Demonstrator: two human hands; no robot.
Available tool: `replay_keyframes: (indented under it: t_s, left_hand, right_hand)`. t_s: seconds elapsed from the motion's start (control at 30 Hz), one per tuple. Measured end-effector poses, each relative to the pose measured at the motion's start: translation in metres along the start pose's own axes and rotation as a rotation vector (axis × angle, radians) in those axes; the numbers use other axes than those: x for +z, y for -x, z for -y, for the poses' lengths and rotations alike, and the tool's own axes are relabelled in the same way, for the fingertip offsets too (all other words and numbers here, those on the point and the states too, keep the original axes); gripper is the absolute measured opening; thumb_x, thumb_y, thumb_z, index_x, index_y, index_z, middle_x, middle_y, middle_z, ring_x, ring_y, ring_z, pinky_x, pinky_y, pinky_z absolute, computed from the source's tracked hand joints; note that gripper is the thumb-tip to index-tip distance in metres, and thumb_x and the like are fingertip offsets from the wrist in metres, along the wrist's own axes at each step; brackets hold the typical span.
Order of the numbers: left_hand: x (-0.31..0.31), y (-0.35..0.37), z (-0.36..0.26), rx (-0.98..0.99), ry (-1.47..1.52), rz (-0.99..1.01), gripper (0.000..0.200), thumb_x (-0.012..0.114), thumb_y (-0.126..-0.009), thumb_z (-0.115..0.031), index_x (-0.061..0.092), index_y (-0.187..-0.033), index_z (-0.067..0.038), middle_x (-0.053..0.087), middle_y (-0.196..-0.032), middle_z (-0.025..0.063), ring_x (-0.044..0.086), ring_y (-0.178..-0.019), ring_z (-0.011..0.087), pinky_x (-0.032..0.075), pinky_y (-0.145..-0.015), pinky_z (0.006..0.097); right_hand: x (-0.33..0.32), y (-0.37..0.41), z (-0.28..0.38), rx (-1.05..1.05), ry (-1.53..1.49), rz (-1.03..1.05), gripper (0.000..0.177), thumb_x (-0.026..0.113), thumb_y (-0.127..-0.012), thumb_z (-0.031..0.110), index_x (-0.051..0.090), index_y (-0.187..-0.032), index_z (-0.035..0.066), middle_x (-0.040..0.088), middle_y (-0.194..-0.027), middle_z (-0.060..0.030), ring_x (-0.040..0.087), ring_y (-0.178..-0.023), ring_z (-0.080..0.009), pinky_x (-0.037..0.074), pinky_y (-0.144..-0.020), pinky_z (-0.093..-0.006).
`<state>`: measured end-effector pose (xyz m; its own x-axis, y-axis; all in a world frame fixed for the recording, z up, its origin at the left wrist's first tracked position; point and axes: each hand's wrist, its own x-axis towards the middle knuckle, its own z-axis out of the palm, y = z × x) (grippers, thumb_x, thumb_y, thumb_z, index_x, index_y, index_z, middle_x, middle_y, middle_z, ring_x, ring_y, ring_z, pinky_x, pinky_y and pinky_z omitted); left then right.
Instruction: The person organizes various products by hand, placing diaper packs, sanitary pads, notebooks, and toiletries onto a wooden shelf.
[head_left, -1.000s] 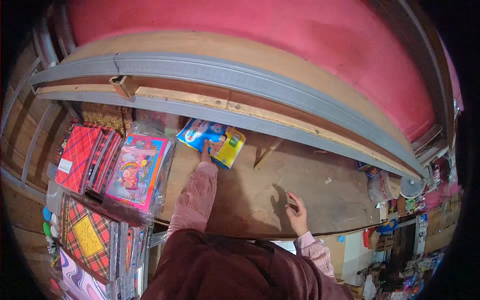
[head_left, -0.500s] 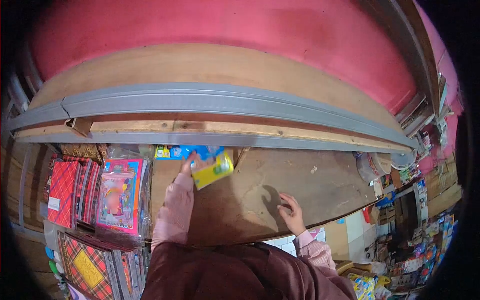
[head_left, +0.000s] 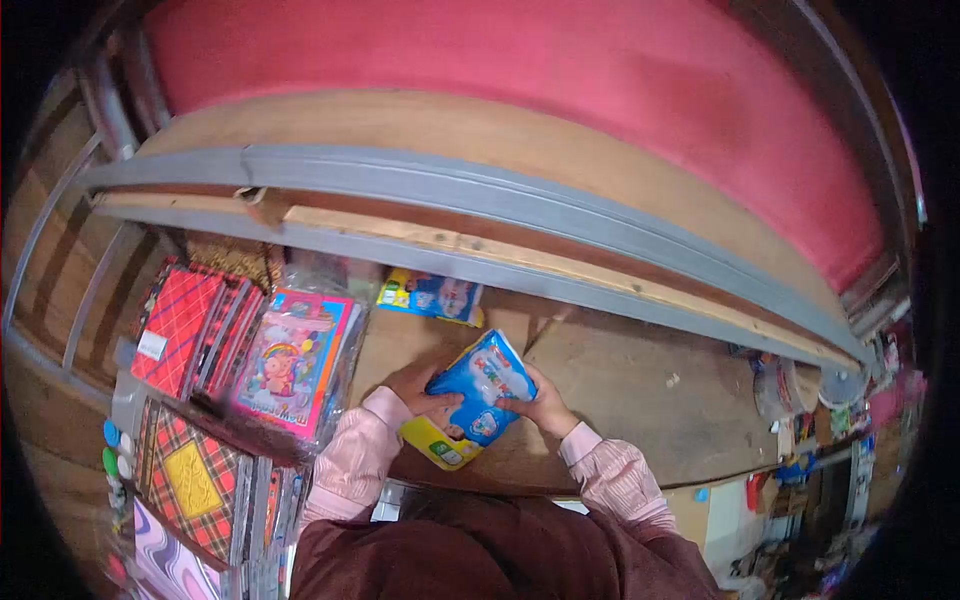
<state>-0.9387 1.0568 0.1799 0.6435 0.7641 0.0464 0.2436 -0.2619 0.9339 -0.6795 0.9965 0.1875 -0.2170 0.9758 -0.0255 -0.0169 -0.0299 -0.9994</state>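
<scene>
A blue and yellow plastic diaper pack [head_left: 480,385] is held between both hands over the wooden shelf, tilted, with its yellow end toward my body. My left hand [head_left: 415,388] grips its left side, thumb across the front. On the right side, my right hand [head_left: 545,402] has its thumb on the front face and its other fingers partly hidden behind. Another blue and yellow pack [head_left: 432,295] lies farther back on the shelf, partly under the grey rail.
Red plaid books [head_left: 180,330] and a pink colouring book [head_left: 292,370] in clear plastic stand at the left, above more plaid-covered books [head_left: 190,480]. A grey metal rail [head_left: 500,190] crosses above the shelf board [head_left: 650,400]. Plastic containers [head_left: 785,385] sit at the right end.
My left hand has brought the pack down from the back of the shelf toward my body. My right hand, open and empty before, now holds the pack too. The view has turned left.
</scene>
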Motion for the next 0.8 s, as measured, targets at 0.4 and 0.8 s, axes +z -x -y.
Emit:
replay_keyframes:
  t_s: [0.4, 0.8]
  left_hand:
    - [0.061, 0.177, 0.007, -0.098, -0.294, -0.901, 0.06, 0.069, -0.075, -0.011, 0.046, -0.13, -0.003, 0.053, -0.124, 0.0187, 0.053, -0.111, 0.035, 0.041, -0.095, 0.0392]
    - [0.095, 0.226, 0.004, -0.305, -0.151, -0.961, 0.062, 0.068, -0.078, -0.017, 0.042, -0.133, -0.005, 0.054, -0.116, 0.0164, 0.059, -0.098, 0.0285, 0.046, -0.086, 0.0354]
  right_hand:
    - [0.005, -0.203, -0.057, 0.193, -0.429, -0.5, 0.055, 0.074, -0.079, 0.029, 0.046, -0.127, 0.022, 0.059, -0.113, -0.0019, 0.063, -0.088, -0.0216, 0.056, -0.071, -0.0368]
    - [0.017, -0.25, -0.126, 0.374, -0.417, -0.594, 0.047, 0.071, -0.079, 0.043, 0.053, -0.113, 0.015, 0.061, -0.102, -0.0102, 0.063, -0.088, -0.0276, 0.056, -0.067, -0.0435]
